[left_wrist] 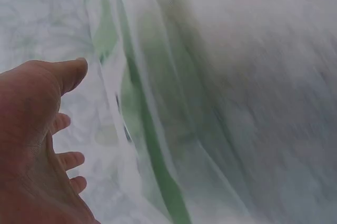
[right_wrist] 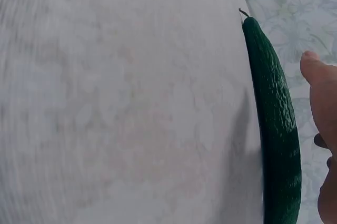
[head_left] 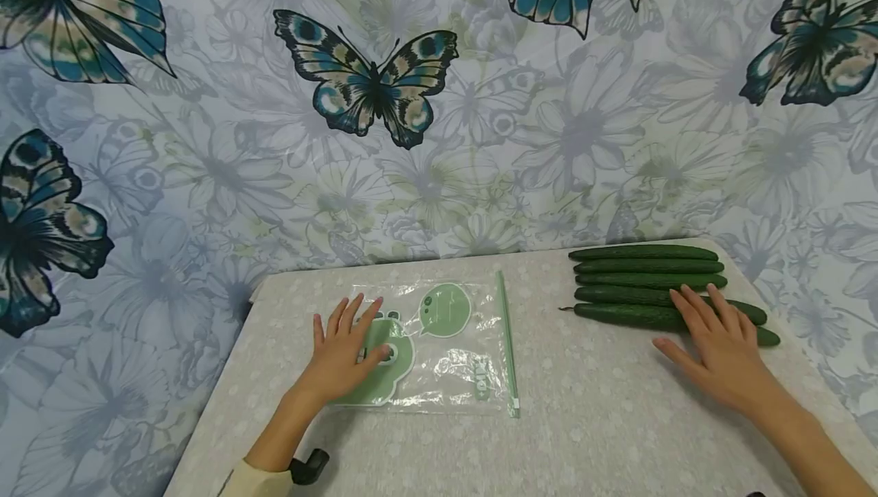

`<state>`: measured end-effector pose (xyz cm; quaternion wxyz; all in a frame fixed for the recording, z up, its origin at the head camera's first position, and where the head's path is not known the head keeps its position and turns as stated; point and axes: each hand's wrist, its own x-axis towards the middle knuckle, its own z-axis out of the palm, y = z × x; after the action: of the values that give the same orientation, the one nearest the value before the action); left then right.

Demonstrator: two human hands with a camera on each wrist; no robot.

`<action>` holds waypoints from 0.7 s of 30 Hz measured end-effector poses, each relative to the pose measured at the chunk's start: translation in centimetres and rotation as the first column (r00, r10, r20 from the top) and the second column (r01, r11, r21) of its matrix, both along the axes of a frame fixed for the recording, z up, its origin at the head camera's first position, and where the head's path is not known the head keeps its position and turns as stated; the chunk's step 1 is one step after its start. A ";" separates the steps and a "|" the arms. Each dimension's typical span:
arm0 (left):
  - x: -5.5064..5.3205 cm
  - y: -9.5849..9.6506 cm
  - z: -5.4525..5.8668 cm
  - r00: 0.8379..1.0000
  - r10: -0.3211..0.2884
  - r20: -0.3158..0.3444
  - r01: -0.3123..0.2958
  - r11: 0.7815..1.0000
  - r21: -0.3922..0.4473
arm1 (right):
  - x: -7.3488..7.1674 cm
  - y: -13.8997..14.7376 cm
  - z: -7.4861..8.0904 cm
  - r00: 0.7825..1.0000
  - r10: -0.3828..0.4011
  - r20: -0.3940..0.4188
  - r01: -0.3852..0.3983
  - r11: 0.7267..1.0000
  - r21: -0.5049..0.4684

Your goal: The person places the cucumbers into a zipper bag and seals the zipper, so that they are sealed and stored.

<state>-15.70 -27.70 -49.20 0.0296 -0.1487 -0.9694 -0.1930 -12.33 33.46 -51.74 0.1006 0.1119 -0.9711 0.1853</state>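
A clear zip bag (head_left: 446,375) with green cartoon prints and a green slider strip (head_left: 507,344) lies flat on the table. Over its left part my left hand (head_left: 343,356) is spread, fingers straight and nothing in its grasp; the left wrist view shows the thumb (left_wrist: 71,74) apart from the bag (left_wrist: 152,145). Several long green cucumbers (head_left: 638,280) lie side by side at the right. My right hand (head_left: 727,367) overlaps the right ends of the two nearest ones, fingers extended. The right wrist view has the nearest cucumber (right_wrist: 274,124) beside the right thumb (right_wrist: 316,71).
The table (head_left: 576,421) wears a pale patterned cloth. Behind it hangs a butterfly-and-flower backdrop (head_left: 480,177), close to the table's back edge. A black strap piece (head_left: 310,468) sits at my left wrist.
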 end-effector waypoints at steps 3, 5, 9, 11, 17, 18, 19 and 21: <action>-0.3 1.5 0.2 0.999 -0.041 0.011 0.041 0.999 0.015 | -0.4 -0.8 0.1 0.999 0.023 -0.042 -0.025 0.999 -0.039; -0.6 2.5 0.4 0.998 -0.063 0.023 0.063 0.998 0.005 | -0.7 -1.4 0.2 0.995 0.051 -0.082 -0.057 0.996 -0.068; -1.3 4.2 0.4 0.993 -0.111 0.036 0.111 0.994 -0.004 | -1.4 -3.0 0.3 0.980 0.112 -0.167 -0.132 0.985 -0.111; -1.6 5.0 0.4 0.990 -0.135 0.035 0.135 0.991 -0.010 | -1.8 -3.9 0.3 0.972 0.135 -0.194 -0.162 0.978 -0.130; -2.2 7.4 0.5 0.979 -0.191 0.072 0.194 0.981 -0.032 | -2.8 -6.4 0.1 0.961 0.173 -0.216 -0.207 0.967 -0.146; -2.3 7.8 0.6 0.976 -0.200 0.083 0.203 0.979 -0.033 | -2.9 -6.8 0.0 0.960 0.181 -0.214 -0.214 0.966 -0.144; -2.4 8.2 0.6 0.973 -0.210 0.092 0.213 0.976 -0.031 | -3.1 -7.2 -0.1 0.960 0.189 -0.209 -0.221 0.964 -0.144; -2.7 8.9 0.5 0.968 -0.229 0.107 0.234 0.972 -0.036 | -3.3 -8.0 -0.2 0.958 0.207 -0.199 -0.239 0.960 -0.148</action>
<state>-18.38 -18.79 -48.66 -0.0463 -0.2515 -0.9501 -0.1789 -15.65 25.41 -51.98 0.1763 0.2284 -0.9196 0.2667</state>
